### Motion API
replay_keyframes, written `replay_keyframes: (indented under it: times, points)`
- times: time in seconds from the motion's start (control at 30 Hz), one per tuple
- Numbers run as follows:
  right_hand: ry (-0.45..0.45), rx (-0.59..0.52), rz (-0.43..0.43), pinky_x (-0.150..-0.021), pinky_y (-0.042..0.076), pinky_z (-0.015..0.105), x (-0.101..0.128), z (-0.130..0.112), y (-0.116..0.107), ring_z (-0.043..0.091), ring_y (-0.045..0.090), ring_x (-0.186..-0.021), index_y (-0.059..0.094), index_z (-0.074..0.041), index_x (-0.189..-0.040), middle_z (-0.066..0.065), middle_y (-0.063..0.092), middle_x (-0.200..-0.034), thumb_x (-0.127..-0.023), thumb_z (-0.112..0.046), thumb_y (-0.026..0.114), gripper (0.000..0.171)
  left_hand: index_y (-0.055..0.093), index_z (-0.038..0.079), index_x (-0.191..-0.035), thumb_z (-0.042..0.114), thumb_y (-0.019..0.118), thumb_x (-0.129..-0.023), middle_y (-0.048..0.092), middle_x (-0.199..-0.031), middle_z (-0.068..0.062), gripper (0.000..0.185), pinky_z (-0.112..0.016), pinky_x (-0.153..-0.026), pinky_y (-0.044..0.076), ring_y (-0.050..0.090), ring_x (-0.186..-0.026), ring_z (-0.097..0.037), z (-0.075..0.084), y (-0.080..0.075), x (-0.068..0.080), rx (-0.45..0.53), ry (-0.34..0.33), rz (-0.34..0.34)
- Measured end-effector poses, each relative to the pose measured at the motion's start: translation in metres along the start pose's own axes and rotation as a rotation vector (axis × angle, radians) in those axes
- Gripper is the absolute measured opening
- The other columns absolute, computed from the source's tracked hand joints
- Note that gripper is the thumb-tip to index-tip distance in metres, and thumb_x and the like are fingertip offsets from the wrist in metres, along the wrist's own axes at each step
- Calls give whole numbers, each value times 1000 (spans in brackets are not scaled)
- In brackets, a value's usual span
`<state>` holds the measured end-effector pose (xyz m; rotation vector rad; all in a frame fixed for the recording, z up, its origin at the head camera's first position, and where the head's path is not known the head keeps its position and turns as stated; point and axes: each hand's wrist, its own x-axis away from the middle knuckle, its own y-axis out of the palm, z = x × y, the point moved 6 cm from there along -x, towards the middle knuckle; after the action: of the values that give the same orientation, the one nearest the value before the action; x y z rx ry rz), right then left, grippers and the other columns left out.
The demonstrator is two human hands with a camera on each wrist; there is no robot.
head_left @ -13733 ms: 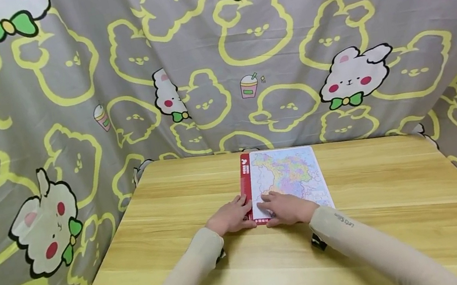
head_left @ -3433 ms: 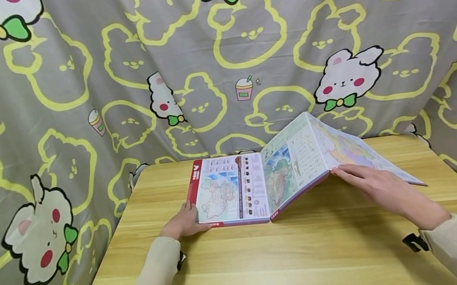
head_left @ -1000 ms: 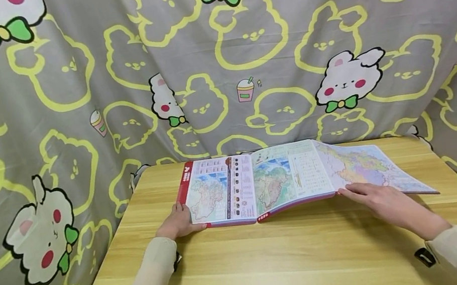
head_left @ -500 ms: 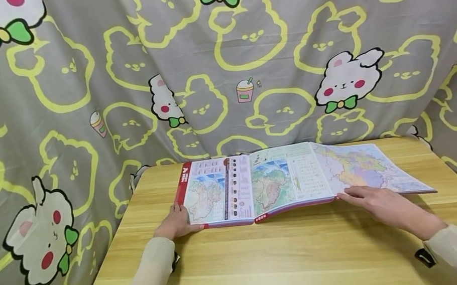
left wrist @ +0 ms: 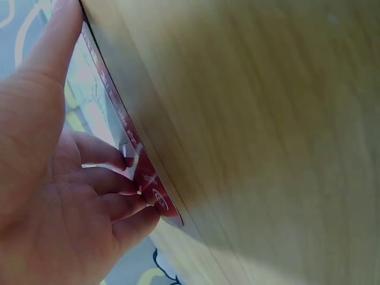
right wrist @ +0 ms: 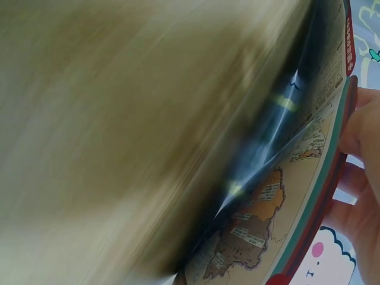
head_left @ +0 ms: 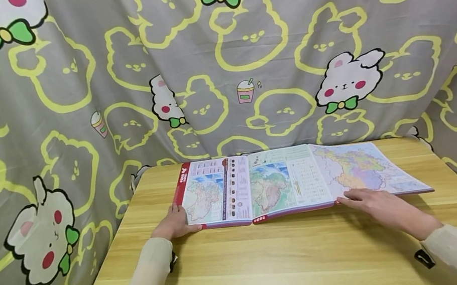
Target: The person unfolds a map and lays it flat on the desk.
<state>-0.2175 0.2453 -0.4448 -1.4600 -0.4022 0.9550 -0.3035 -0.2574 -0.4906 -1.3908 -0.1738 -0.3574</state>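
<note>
A glossy, red-edged folding map of thin laminated paper (head_left: pixel 294 179) is shown spread in panels across the far half of a pale wooden table (head_left: pixel 278 266), its creases slightly raised. The left end is gripped by the left hand (head_left: pixel 172 224), whose fingers (left wrist: pixel 113 178) are curled about the red edge (the thumb is laid flat along it). The near edge of the rightmost panel is pinched by the right hand (head_left: pixel 377 205), fingers partly tucked beneath the sheet. The map is judged light, limp between folds and stiffer along them, slippery on its coated faces and easily creased; it is best held at outer edges or fold lines. A grey cloth printed with yellow rabbits (head_left: pixel 214 63) is hung behind.
</note>
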Motion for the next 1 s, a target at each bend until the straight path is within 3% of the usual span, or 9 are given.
replay_keyframes:
  times: [0.2,0.8,1.0]
  points:
    - [8,-2,-46,-79,51,49,-1,1,6,35,59,-105,62,-11,-127,16,60,-119,-68,19,61,65,18,-22,-138,64,60,-81,10,-146,-41,111,-52,-109,22,13,-137,-48,1,-1,0,-2,-13,-11]
    - [-7,-4,-83,-80,51,49,-2,-3,15,37,59,-106,62,-7,-126,18,60,-118,-77,15,61,54,20,-23,-136,59,67,-78,12,-145,-41,112,-54,-107,23,17,-135,-49,-2,-2,-1,30,-35,6]
    - [-33,-7,-99,-79,51,48,-2,-3,21,37,59,-104,62,-6,-125,19,60,-118,-75,16,62,55,20,-23,-137,59,68,-77,12,-145,-40,113,-55,-107,24,17,-135,-48,-5,-1,-4,37,-42,8]
